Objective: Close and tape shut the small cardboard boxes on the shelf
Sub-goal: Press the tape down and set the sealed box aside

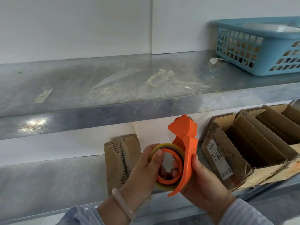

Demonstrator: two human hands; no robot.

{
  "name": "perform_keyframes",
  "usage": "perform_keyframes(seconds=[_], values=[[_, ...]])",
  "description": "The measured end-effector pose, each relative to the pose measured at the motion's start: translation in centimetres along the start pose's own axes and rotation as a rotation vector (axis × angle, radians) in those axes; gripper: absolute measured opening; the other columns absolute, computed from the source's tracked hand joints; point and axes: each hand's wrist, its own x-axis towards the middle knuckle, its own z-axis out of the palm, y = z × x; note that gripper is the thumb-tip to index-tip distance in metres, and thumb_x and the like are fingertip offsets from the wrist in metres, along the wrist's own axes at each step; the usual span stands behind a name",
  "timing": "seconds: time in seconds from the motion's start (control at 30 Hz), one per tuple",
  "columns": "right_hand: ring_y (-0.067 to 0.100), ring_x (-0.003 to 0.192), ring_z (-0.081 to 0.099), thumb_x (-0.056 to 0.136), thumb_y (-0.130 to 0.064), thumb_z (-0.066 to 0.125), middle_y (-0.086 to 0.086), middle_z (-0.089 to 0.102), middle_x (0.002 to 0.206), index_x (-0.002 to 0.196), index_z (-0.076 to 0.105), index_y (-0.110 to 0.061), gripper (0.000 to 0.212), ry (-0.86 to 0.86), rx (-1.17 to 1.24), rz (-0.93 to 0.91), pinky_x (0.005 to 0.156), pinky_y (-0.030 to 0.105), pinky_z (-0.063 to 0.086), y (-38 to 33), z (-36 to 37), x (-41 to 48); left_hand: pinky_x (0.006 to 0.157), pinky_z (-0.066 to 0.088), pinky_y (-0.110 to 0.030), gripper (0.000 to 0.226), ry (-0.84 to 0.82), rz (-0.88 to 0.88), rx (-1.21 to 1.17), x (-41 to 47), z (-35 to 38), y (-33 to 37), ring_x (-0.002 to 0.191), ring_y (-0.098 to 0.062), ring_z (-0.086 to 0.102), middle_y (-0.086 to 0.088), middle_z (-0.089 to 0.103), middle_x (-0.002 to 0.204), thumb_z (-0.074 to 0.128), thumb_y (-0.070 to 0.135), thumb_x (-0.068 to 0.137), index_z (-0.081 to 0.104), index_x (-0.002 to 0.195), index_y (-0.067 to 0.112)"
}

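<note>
Orange tape dispenser (186, 137) above lower shelf (48, 176) front edge: right hand (204, 184) grips handle, left hand (144, 172) pinches tape roll (168, 145), probably seating it; cardboard box (215, 153) alongside, unsealed.

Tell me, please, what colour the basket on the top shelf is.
The basket is light blue, clearest in the head view.

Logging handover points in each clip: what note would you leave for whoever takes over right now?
Left hand grips the tape roll; right hand holds the dispenser by its handle.
Boxes at right on the lower shelf stand open, with no tape on them.
Cardboard at left: state unclear.
Done: none visibly sealed.
Left: fold flaps, tape each box.
</note>
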Motion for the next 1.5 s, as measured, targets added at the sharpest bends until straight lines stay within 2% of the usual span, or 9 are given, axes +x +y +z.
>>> perform_keyframes(seconds=[0.2, 0.37, 0.47, 0.7, 0.9, 1.03, 1.2, 1.37, 1.5], values=[[0.024, 0.076, 0.071, 0.049, -0.047, 0.095, 0.017, 0.072, 0.085, 0.088, 0.078, -0.006, 0.059, -0.044, -0.274, -0.027, 0.069, 0.036, 0.058, -1.7, 0.7, -1.1, 0.091, 0.050, -0.024, 0.067, -0.174, 0.009, 0.093, 0.0, -0.5, 0.0, 0.109, -0.010, 0.064, 0.010, 0.068, 0.114, 0.054, 0.077, 0.076, 0.057, 0.123, 0.030], [0.027, 0.086, 0.071, 0.052, -0.057, 0.090, 0.016, 0.074, 0.094, 0.099, 0.075, -0.016, 0.063, -0.031, -0.621, -0.047, 0.074, 0.038, 0.059, -3.5, 0.7, -1.7, 0.104, 0.047, -0.046, 0.044, -0.164, -0.103, 0.080, 0.1, -2.7, 1.3, 0.116, -0.012, 0.062, 0.009, 0.068, 0.123, 0.055, 0.061, 0.086, 0.064, 0.123, 0.040], [0.014, 0.073, 0.070, 0.049, -0.067, 0.085, 0.004, 0.073, 0.082, 0.097, 0.071, -0.024, 0.066, 0.008, -0.937, -0.124, 0.062, 0.024, 0.054, -4.6, 1.4, -2.3, 0.104, 0.045, -0.051, 0.042, -0.117, -0.116, -0.064, 0.3, -4.0, 2.3, 0.117, -0.025, 0.063, -0.007, 0.069, 0.121, 0.049, 0.050, 0.098, 0.070, 0.119, 0.020], [-0.001, 0.077, 0.055, 0.072, -0.085, 0.050, -0.021, 0.055, 0.072, 0.084, 0.053, -0.033, 0.053, -0.039, -1.851, -0.554, 0.056, 0.007, 0.042, -4.3, 1.0, -2.6, 0.089, 0.052, -0.031, 0.059, -0.377, -0.053, -0.053, 0.0, -5.4, 6.3, 0.109, -0.027, 0.067, -0.012, 0.072, 0.113, 0.072, 0.066, 0.071, 0.076, 0.108, 0.020], [0.005, 0.073, 0.058, 0.085, -0.077, 0.045, -0.011, 0.066, 0.079, 0.092, 0.055, -0.027, 0.052, -0.120, -1.993, -0.740, 0.065, 0.014, 0.044, -4.0, 0.2, -2.0, 0.079, 0.049, -0.013, 0.016, -0.319, 0.088, 0.330, -0.8, -5.4, 7.4, 0.094, -0.005, 0.070, 0.012, 0.075, 0.097, 0.070, 0.037, 0.087, 0.077, 0.101, 0.035], [0.005, 0.083, 0.054, 0.084, -0.077, 0.045, -0.011, 0.066, 0.087, 0.103, 0.051, -0.029, 0.052, -0.118, -1.956, -0.708, 0.072, 0.007, 0.038, -4.0, 0.6, -2.0, 0.084, 0.051, -0.017, 0.037, -0.325, 0.046, 0.225, -0.9, -5.5, 7.0, 0.101, -0.011, 0.070, 0.005, 0.076, 0.103, 0.059, -0.007, 0.090, 0.077, 0.105, 0.021], [-0.005, 0.087, 0.047, 0.081, -0.082, 0.043, -0.020, 0.058, 0.094, 0.110, 0.048, -0.029, 0.060, -0.109, -1.921, -0.649, 0.063, -0.001, 0.033, -3.9, 1.3, -2.1, 0.083, 0.054, -0.021, 0.055, -0.404, 0.094, 0.230, -0.6, -6.2, 6.8, 0.101, -0.016, 0.071, 0.000, 0.075, 0.105, 0.052, -0.022, 0.079, 0.073, 0.109, 0.018], [-0.010, 0.093, 0.055, 0.072, -0.085, 0.051, -0.029, 0.052, 0.093, 0.115, 0.038, -0.044, 0.061, -0.057, -1.777, -0.572, 0.059, 0.000, 0.041, -3.6, 1.5, -2.3, 0.075, 0.054, -0.018, 0.017, -0.218, 0.193, 0.231, -0.6, -5.2, 6.9, 0.086, -0.013, 0.073, 0.001, 0.077, 0.090, 0.071, 0.014, 0.077, 0.077, 0.093, 0.016], [0.003, 0.090, 0.065, 0.065, -0.085, 0.062, -0.018, 0.065, 0.095, 0.117, 0.030, -0.063, 0.065, -0.014, -1.644, -0.543, 0.067, 0.022, 0.055, -3.3, 0.9, -2.5, 0.076, 0.053, -0.017, 0.013, -0.120, 0.283, 0.284, -0.9, -4.7, 6.4, 0.085, -0.010, 0.072, 0.007, 0.077, 0.087, 0.073, 0.024, 0.081, 0.079, 0.088, 0.033]])
